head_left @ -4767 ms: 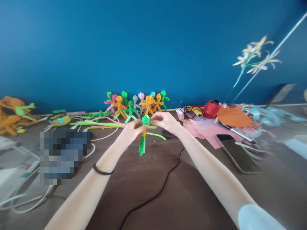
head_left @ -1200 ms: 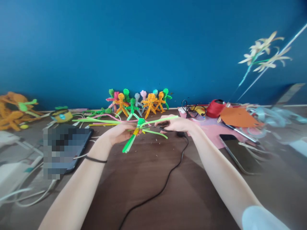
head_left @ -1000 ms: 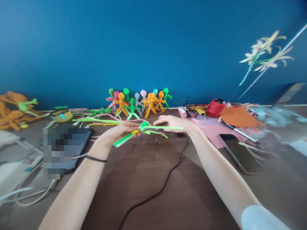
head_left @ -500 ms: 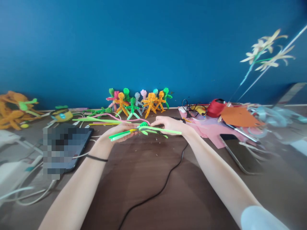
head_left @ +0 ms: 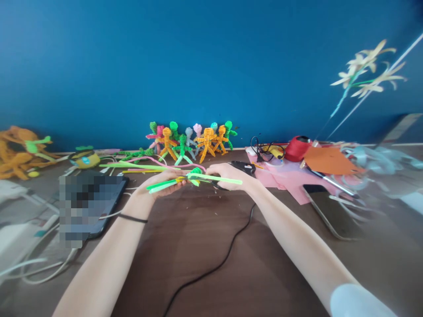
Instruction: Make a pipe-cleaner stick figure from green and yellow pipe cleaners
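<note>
My left hand [head_left: 167, 182] is closed around a green pipe-cleaner figure [head_left: 195, 172], whose light and dark green limbs stick out on both sides. A small yellow part shows near my fingertips. My right hand [head_left: 228, 174] is closed on what look like dark-handled scissors [head_left: 218, 186], mostly hidden by the fingers. Their blades reach left to the figure, under a pale green pipe-cleaner limb [head_left: 226, 179]. Both hands are above the table, with a small gap between them.
Several finished pipe-cleaner figures [head_left: 183, 147] stand along the blue wall. A tablet [head_left: 109, 211] lies left and a phone [head_left: 330, 211] right. Pink sheets [head_left: 291, 182], a red thread spool [head_left: 298, 149] and a black tool [head_left: 243, 167] lie behind. A black cable [head_left: 228, 257] crosses the table.
Both hands and the green figure have shifted slightly left. My right hand has moved more, uncovering more of the black tool behind it and a dark handle loop below its fingers.
</note>
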The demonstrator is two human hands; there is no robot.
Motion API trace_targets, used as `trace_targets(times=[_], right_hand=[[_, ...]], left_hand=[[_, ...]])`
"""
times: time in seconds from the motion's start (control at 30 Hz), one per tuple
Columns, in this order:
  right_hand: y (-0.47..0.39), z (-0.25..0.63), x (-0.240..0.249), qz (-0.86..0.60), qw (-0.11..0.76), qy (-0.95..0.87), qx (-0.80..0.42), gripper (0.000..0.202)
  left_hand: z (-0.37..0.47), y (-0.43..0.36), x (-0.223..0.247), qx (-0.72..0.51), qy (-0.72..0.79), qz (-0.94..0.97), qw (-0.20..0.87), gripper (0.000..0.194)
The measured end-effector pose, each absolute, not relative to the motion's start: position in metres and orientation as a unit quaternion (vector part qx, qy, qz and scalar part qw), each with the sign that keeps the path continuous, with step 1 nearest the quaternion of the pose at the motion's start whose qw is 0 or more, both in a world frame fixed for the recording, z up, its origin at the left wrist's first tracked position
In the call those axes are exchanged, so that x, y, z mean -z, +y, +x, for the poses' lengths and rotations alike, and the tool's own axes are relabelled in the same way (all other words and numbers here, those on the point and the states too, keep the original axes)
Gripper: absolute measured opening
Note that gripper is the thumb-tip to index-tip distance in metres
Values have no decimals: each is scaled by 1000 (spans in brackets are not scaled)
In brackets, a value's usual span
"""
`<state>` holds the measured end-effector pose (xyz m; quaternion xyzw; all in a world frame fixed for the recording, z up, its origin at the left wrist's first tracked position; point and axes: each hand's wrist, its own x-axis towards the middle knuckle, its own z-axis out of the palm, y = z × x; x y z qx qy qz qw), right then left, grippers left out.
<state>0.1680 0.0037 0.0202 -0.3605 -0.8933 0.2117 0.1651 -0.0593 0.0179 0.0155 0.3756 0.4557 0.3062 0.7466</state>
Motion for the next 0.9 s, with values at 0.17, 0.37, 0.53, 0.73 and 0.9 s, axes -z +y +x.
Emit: trace_targets(times=[0.17, 0.37, 0.53, 0.73, 0.9], right_hand=[[3, 169, -17, -400, 168, -876, -211, 33], [2, 167, -21, -405, 157, -877, -208, 36], [4, 168, -20, -402, 157, -881, -197, 37], [4, 168, -17, -405, 161, -878, -197, 41], [5, 168, -19, -406, 157, -881, -185, 40]], left_hand=[[-61, 23, -8, -311, 448, 378, 748, 16], [-59, 24, -7, -302, 463, 376, 744, 12], [-59, 25, -7, -300, 467, 371, 744, 13], [-55, 19, -15, -302, 498, 360, 729, 20], [-53, 17, -17, -310, 487, 366, 730, 24]])
